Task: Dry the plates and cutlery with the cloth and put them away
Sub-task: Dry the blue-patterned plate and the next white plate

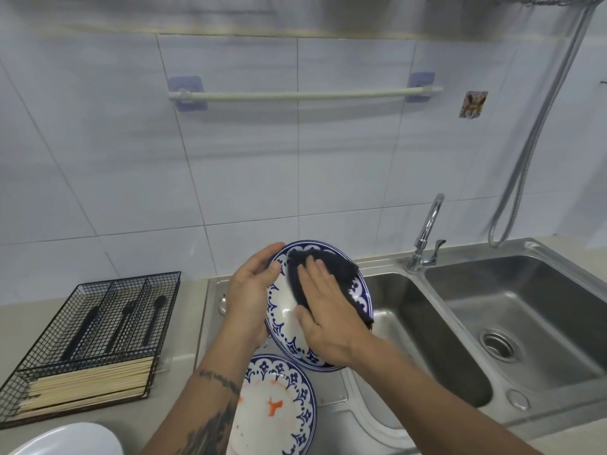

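Drying a blue-rimmed plate over the sink

Head view: left hand (251,292) grips the tilted plate (282,310) by its rim, fingers curled behind it; right hand (323,311) presses the dark cloth (331,266) flat-fingered onto its face — a second plate (279,405) lies below the wrists, the cutlery tray (98,326) left of the fingers on the tabletop (19,316)

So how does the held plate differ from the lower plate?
The held plate is tilted up off the counter, gripped by the left hand, while the right hand presses a dark cloth on it. The lower plate lies flat, untouched, with orange smears. Both share a blue-patterned rim.
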A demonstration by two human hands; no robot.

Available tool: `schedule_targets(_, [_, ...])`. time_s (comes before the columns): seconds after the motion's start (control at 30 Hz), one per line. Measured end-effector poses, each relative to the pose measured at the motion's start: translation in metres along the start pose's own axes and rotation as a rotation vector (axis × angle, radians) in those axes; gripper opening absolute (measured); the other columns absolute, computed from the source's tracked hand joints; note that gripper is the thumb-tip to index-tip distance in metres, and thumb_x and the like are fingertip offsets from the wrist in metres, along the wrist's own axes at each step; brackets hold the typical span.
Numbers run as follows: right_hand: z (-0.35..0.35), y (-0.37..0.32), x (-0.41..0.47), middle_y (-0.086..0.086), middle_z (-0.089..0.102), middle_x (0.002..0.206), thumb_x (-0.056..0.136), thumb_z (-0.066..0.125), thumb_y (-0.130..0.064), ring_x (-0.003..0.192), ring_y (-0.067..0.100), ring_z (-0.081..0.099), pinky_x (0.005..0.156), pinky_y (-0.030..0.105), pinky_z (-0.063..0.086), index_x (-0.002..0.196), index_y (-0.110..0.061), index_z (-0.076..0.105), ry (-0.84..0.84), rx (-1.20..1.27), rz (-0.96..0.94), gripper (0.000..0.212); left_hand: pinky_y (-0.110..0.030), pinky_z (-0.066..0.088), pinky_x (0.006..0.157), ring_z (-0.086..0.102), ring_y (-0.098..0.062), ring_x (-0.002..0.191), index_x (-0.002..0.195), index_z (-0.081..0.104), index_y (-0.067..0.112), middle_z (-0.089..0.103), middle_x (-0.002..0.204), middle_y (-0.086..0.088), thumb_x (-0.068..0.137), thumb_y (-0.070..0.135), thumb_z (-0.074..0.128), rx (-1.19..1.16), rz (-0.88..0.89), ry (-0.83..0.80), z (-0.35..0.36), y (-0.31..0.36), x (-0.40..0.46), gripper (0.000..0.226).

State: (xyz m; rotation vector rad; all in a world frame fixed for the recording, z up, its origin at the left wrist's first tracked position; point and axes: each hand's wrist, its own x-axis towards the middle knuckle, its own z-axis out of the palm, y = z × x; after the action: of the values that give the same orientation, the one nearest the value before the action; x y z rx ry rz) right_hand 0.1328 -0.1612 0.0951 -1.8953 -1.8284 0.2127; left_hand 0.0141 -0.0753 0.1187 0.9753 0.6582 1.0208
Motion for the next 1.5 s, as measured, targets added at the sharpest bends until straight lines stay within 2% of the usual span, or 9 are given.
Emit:
schedule_targets(0.3, [-0.013, -0.011, -0.029, -0.01, 0.03, 0.159, 0.095, 0.036, -0.023, 0.147, -0.003, 0.013, 0.12, 0.02, 0.005, 0.149, -0.022, 0.039, -0.173, 0.056, -0.231, 0.054, -0.038, 0.061, 0.076, 0.07, -0.025, 0.088, 0.12, 0.068, 0.01, 0.07, 0.115, -0.017, 0.097, -0.003, 0.048, -0.097, 0.016, 0.08, -0.018, 0.016, 0.018, 0.032])
schedule_targets(0.43, [-0.025, 0.016, -0.017, -0.008, 0.016, 0.163, 0.098, 0.033, -0.032, 0.149, 0.002, 0.005, 0.112, 0.01, -0.008, 0.154, -0.021, 0.028, -0.08, -0.1, -0.093, 0.057, -0.041, 0.059, 0.08, 0.069, -0.027, 0.088, 0.123, 0.065, 0.007, 0.07, 0.114, -0.015, 0.097, -0.006, 0.047, -0.101, 0.012, 0.056, -0.021, 0.02, 0.019, 0.035])
schedule_targets(0.53, [-0.026, 0.019, 0.005, -0.004, 0.006, 0.165, 0.101, 0.031, -0.032, 0.15, 0.006, -0.003, 0.116, 0.017, -0.006, 0.157, -0.017, 0.016, -0.057, -0.08, 0.033, 0.06, -0.04, 0.06, 0.081, 0.071, -0.027, 0.088, 0.119, 0.068, 0.01, 0.072, 0.113, -0.016, 0.097, -0.005, 0.048, -0.077, -0.02, 0.028, -0.013, 0.013, 0.015, 0.034])
schedule_targets(0.7, [-0.009, -0.006, 0.02, -0.004, 0.009, 0.165, 0.094, 0.029, -0.031, 0.149, 0.006, -0.004, 0.117, 0.02, -0.006, 0.155, -0.016, 0.022, -0.047, 0.032, -0.065, 0.064, -0.048, 0.054, 0.097, 0.067, -0.035, 0.106, 0.121, 0.07, 0.013, 0.068, 0.124, -0.024, 0.098, -0.002, 0.049, -0.076, -0.051, 0.024, -0.005, 0.006, 0.015, 0.035])
schedule_targets(0.87, [0.003, -0.01, -0.013, -0.011, 0.014, 0.163, 0.088, 0.026, -0.042, 0.149, 0.002, -0.002, 0.122, 0.027, 0.006, 0.153, -0.024, 0.03, -0.118, 0.012, -0.196, 0.068, -0.041, 0.061, 0.078, 0.071, -0.03, 0.091, 0.115, 0.07, 0.013, 0.071, 0.118, -0.02, 0.096, -0.005, 0.047, -0.095, -0.022, 0.063, -0.018, 0.015, 0.02, 0.035])
schedule_targets(1.03, [-0.011, 0.002, -0.003, -0.005, -0.009, 0.165, 0.091, 0.029, -0.045, 0.149, 0.017, -0.017, 0.121, 0.042, -0.003, 0.151, -0.049, 0.014, -0.06, -0.098, -0.029, 0.062, -0.038, 0.061, 0.074, 0.073, -0.026, 0.094, 0.105, 0.075, 0.02, 0.074, 0.117, -0.008, 0.096, -0.006, 0.046, -0.094, -0.004, -0.006, -0.022, 0.019, 0.02, 0.04])
schedule_targets(1.17, [-0.019, 0.007, 0.007, 0.006, -0.012, 0.165, 0.097, 0.026, -0.044, 0.15, 0.023, -0.014, 0.123, 0.043, -0.004, 0.156, -0.034, -0.004, -0.035, -0.316, 0.051, 0.067, -0.033, 0.061, 0.07, 0.075, -0.023, 0.092, 0.107, 0.074, 0.017, 0.076, 0.113, -0.004, 0.095, -0.009, 0.046, -0.133, 0.001, 0.0, -0.017, 0.015, 0.017, 0.04])
schedule_targets(1.3, [-0.019, 0.006, -0.009, 0.011, -0.019, 0.163, 0.096, 0.024, -0.047, 0.149, 0.025, -0.021, 0.122, 0.043, -0.008, 0.157, -0.019, -0.001, -0.008, -0.366, 0.152, 0.072, -0.033, 0.061, 0.07, 0.074, -0.021, 0.088, 0.107, 0.072, 0.016, 0.075, 0.114, -0.003, 0.092, -0.011, 0.048, -0.119, 0.033, 0.05, -0.017, 0.016, 0.018, 0.039])
schedule_targets(1.5, [-0.008, -0.016, -0.017, 0.002, -0.02, 0.162, 0.093, 0.02, -0.052, 0.146, 0.021, -0.03, 0.122, 0.046, -0.005, 0.156, -0.031, 0.002, -0.094, -0.189, -0.017, 0.069, -0.037, 0.062, 0.068, 0.074, -0.024, 0.086, 0.109, 0.071, 0.018, 0.076, 0.107, -0.006, 0.096, -0.005, 0.048, -0.129, 0.021, 0.057, -0.015, 0.025, 0.02, 0.035])
